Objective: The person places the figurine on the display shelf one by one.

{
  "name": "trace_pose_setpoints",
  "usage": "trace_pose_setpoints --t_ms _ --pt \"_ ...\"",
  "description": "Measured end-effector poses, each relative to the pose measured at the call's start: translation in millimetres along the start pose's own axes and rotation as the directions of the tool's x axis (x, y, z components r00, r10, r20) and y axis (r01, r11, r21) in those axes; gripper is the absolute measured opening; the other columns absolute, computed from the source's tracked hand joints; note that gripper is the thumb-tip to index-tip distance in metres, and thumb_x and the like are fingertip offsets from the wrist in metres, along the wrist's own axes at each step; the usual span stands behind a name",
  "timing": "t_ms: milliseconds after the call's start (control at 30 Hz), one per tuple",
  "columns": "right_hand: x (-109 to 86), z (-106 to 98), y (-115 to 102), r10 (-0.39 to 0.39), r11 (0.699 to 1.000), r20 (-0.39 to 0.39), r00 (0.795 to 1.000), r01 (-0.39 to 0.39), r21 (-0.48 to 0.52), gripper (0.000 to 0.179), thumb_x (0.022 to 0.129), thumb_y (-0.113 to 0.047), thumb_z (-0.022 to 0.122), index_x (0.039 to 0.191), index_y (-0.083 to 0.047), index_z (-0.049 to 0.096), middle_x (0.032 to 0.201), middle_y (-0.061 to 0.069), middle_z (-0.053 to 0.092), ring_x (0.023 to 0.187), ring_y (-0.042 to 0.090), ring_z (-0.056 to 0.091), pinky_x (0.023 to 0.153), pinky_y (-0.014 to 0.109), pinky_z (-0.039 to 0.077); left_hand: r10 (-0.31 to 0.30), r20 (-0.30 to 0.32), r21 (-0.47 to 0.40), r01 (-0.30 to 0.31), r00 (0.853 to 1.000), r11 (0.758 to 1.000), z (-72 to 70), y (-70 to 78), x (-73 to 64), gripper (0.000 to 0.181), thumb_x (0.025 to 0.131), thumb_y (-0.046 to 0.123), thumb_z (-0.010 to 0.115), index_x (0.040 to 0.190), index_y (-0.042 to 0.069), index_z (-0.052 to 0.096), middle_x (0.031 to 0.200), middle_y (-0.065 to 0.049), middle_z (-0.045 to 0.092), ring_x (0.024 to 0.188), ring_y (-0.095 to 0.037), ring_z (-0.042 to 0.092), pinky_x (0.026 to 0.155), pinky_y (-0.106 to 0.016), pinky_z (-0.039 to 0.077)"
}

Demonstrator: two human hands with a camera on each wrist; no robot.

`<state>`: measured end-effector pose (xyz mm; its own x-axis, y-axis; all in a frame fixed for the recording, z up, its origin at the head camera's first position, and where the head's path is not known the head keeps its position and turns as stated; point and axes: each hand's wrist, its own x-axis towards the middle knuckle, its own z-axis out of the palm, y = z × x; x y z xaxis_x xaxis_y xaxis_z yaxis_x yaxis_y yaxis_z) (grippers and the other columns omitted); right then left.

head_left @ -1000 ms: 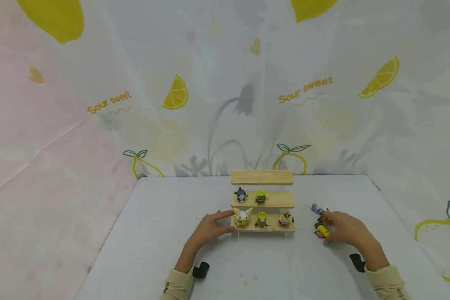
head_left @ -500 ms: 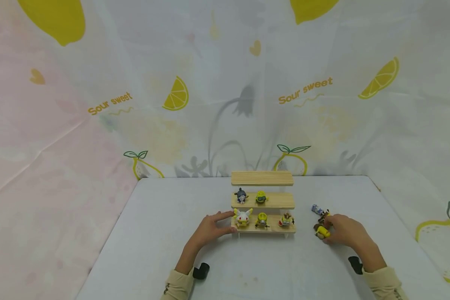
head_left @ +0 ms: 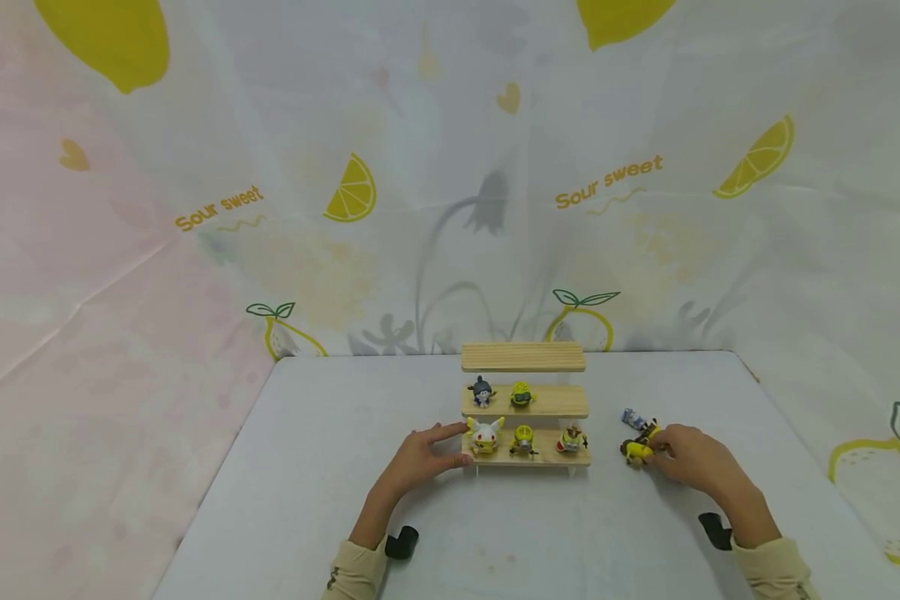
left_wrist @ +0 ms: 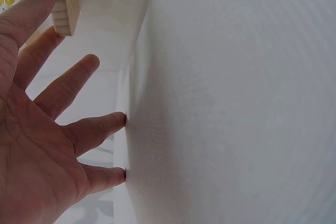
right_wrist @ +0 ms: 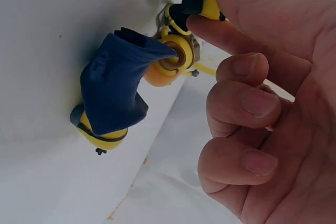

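Observation:
My left hand (head_left: pixel 420 458) pinches the left end of the lowest plank of a tiered wooden display shelf (head_left: pixel 450 460) between thumb and index finger. In the left wrist view the other fingers spread apart, two tips touching the white surface. My right hand (head_left: pixel 696 460) pinches a small yellow-and-dark figurine (right_wrist: pixel 211 4) between thumb and index finger, its remaining fingers curled in. Close by lie a figurine in a blue garment (right_wrist: pixel 113 85) and a yellow-and-brown one (right_wrist: pixel 177 53). From the head, the held yellow figurine (head_left: pixel 637 452) is low beside these two.
On the bottom plank stand a white figurine with yellow ears (head_left: pixel 485 436), a yellow one (head_left: pixel 523 439) and a brown-topped one (head_left: pixel 571 439). The middle plank bears a grey-haired figurine (head_left: pixel 482 392) and a yellow one (head_left: pixel 521 393). A lemon-print cloth (head_left: pixel 450 250) hangs behind the table.
The yellow figurine at my right fingertips has turned and shifted slightly away and to the left. My left hand stays in place at the shelf.

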<state>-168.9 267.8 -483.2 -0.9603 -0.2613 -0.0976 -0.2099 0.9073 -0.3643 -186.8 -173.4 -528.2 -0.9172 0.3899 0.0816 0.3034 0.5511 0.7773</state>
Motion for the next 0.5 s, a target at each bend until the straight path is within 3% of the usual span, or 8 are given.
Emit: trace_pose_setpoints --t_ms 267,500 --pt "-0.8 -0.5 -2.0 -0.015 0.999 -0.020 1.000 0.016 0.038 0.010 0.091 -0.016 0.070 0.090 -0.005 0.071 0.075 -0.003 0.056 0.065 0.014 0.047 0.057 0.033 0.042 0.008 0.001 -0.003 -0.008 1.000 1.000 1.2 -1.2 0.4 0.056 0.083 0.048 0.077 0.132 0.025 0.065 0.137 -0.009 0.058 0.134 -0.044 0.041 0.105 -0.075 0.014" --pt "-1.7 -4.1 -0.7 -0.061 0.996 -0.029 0.998 0.063 0.061 0.014 0.096 -0.017 0.064 0.085 -0.009 0.066 0.070 -0.005 0.051 0.060 0.012 0.045 0.054 0.032 0.039 0.006 -0.004 0.001 -0.006 1.000 1.000 0.5 -1.3 0.9 0.056 0.083 0.049 0.076 0.132 0.026 0.065 0.137 -0.010 0.058 0.134 -0.044 0.041 0.104 -0.076 0.014"
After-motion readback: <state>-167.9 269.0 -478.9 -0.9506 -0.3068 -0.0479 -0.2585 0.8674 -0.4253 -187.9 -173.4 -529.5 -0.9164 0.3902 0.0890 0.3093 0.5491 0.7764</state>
